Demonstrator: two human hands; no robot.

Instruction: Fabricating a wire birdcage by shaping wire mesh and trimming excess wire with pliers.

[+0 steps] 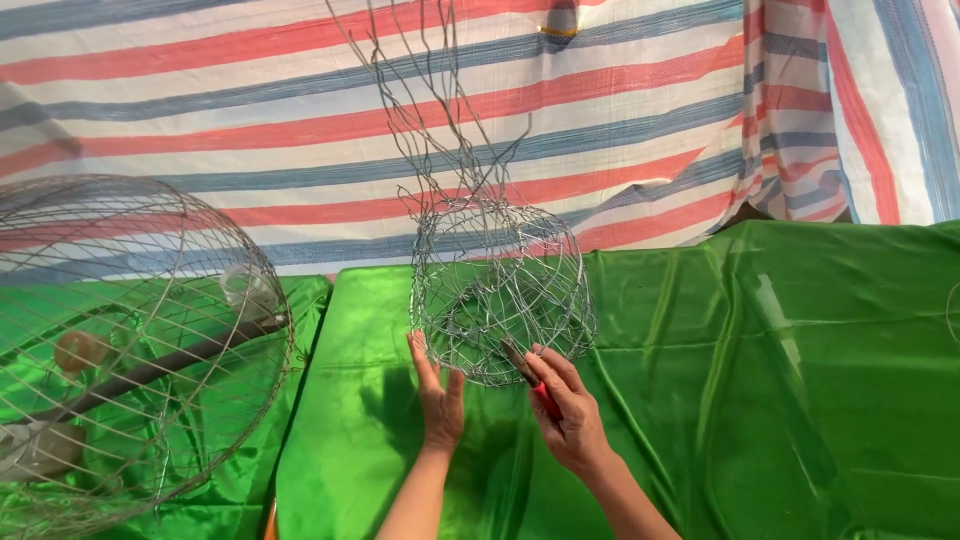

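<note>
Flanking wire basket (500, 290): big wire dome (130, 340)

A big round wire basket (130, 340) sits at the green table's (800, 400) left edge; striped tarp (250, 110) hangs behind.

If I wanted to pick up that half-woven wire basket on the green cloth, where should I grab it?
Probably by the round rim of the wire basket, coming from the near side, where the left hand already steadies it. The rim looks closed and firm; the loose wire ends at the top stick up unevenly and would likely bend or prick.
</note>
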